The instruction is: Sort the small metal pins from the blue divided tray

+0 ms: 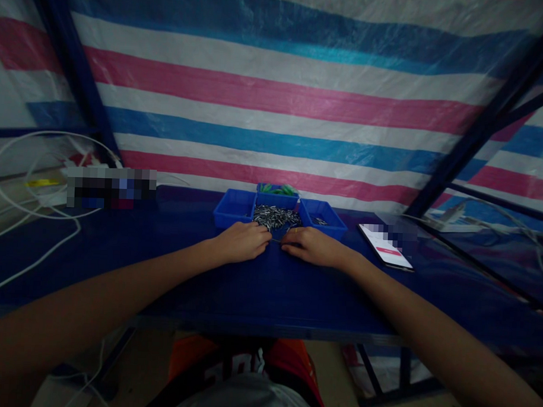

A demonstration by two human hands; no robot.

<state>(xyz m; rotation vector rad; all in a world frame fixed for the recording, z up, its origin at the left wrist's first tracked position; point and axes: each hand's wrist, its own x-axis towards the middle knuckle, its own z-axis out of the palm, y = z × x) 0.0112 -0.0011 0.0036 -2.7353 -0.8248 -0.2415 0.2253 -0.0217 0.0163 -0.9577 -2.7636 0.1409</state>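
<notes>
A heap of small shiny metal pieces (277,215), too small to name exactly, lies in the middle of the blue bins. My left hand (244,242) rests at the near left side of the heap, its fingers curled and pressed together. Across a narrow gap, my right hand (313,246) is at the near right side, fingers bent and closed towards the thumb. What the fingertips hold, if anything, is too small to see. The left blue bin (222,215) shows a bare floor. Green pieces (277,189) fill the back blue bin (278,199).
The right blue bin (337,228) has a few dark metal pieces. A phone (388,249) with a lit screen lies right of it on the blue table (268,292). White cables (51,249) loop at the left. Striped sheeting (274,126) hangs behind, between blue metal posts (474,139).
</notes>
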